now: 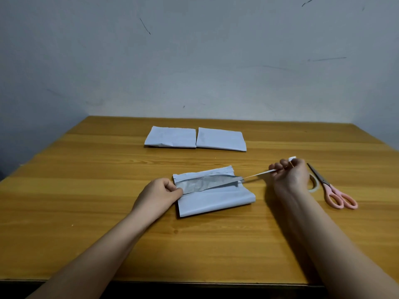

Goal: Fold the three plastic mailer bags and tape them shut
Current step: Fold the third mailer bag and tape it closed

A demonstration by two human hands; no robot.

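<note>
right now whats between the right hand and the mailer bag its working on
In the head view, a thin strip runs taut from the right hand to the near mailer bag; beneath it only bare table.

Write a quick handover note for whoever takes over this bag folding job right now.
Left hand pinches the near bag's left edge, holding it down.
Right hand grips a thin strip pulled off the bag's flap.
Two folded bags lie side by side at the back of the table.
Scissors and a tape roll sit to the right.
Left: close and tape the near bag.
</note>
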